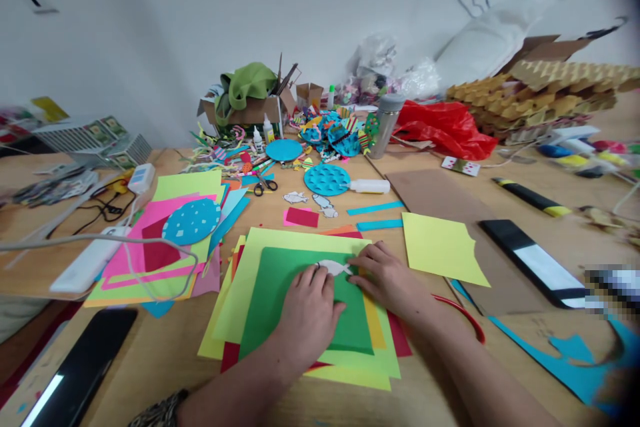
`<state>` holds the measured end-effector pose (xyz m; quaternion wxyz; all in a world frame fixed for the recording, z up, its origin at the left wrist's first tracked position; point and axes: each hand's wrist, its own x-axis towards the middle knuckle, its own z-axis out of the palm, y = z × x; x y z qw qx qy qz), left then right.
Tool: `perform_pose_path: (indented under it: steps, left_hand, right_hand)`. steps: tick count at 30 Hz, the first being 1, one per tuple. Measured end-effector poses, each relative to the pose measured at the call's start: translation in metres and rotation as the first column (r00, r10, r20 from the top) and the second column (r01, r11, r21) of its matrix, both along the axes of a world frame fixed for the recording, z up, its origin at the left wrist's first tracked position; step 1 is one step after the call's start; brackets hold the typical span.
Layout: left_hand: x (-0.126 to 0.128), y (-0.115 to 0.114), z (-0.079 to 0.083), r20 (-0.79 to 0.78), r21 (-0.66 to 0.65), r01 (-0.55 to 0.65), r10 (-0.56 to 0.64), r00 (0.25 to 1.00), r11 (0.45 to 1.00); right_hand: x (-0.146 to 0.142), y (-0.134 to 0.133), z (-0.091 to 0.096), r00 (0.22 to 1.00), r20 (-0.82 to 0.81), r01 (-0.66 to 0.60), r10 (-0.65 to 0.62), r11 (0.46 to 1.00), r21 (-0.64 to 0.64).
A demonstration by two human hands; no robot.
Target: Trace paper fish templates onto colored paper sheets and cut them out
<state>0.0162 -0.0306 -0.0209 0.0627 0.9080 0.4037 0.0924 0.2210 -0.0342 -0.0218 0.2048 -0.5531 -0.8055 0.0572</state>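
Fish (334, 267): lower centre, on green sheet (265, 307).
Left hand (311, 303): thumb spread, fingertips at head.
Right hand (390, 275): half-curled at tail (grip: I cannot tell).

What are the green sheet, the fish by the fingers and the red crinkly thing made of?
Green sheet: likely matte coloured paper, flat without shine. Fish cutout: probably paper, flat and dull white. Red bag: seemingly glossy plastic, with highlights on wrinkles.
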Motion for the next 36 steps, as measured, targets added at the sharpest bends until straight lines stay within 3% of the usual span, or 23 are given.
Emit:
perform_pose_path:
  steps: [5, 8, 10, 13, 17, 23, 27, 33, 36]
  left_hand:
    - [0.000, 0.000, 0.000, -0.003, -0.001, 0.005, -0.005, 1.000, 1.000]
    - [0.000, 0.000, 0.001, -0.007, -0.011, 0.007, -0.007, 1.000, 1.000]
    - [0.000, 0.000, 0.001, -0.009, -0.011, 0.009, -0.009, 1.000, 1.000]
    - [0.000, 0.000, 0.000, -0.014, -0.008, 0.015, -0.015, 1.000, 1.000]
    - [0.000, 0.001, -0.001, -0.025, -0.001, 0.018, -0.018, 1.000, 1.000]
    - [0.000, 0.002, 0.001, -0.041, -0.001, 0.013, -0.013, 0.999, 1.000]
    - [-0.001, 0.002, -0.001, -0.018, 0.032, 0.026, -0.025, 1.000, 0.999]
    - [-0.002, 0.002, -0.005, -0.010, 0.067, 0.039, -0.038, 0.999, 0.997]
    - [-0.002, 0.002, -0.004, -0.022, 0.058, 0.037, -0.036, 0.999, 0.998]
  right_hand:
    - [0.009, 0.001, 0.006, 0.998, -0.049, 0.042, -0.041, 0.999, 0.023]
    - [0.030, -0.001, 0.019, 0.980, -0.089, 0.178, -0.175, 0.984, 0.026]
    - [0.047, -0.005, 0.029, 0.959, -0.054, 0.275, -0.279, 0.959, -0.061]
    - [0.066, -0.014, 0.042, 0.913, 0.103, 0.408, -0.395, 0.880, -0.243]
    - [0.072, -0.024, 0.055, 0.857, 0.251, 0.516, -0.451, 0.737, -0.437]
    - [0.064, -0.028, 0.065, 0.831, 0.341, 0.555, -0.438, 0.637, -0.535]
    - [0.065, -0.029, 0.065, 0.842, 0.353, 0.539, -0.407, 0.632, -0.556]
    - [0.047, -0.017, 0.053, 0.831, 0.270, 0.556, -0.486, 0.739, -0.380]
    - [0.033, -0.008, 0.039, 0.826, 0.255, 0.564, -0.503, 0.749, -0.347]
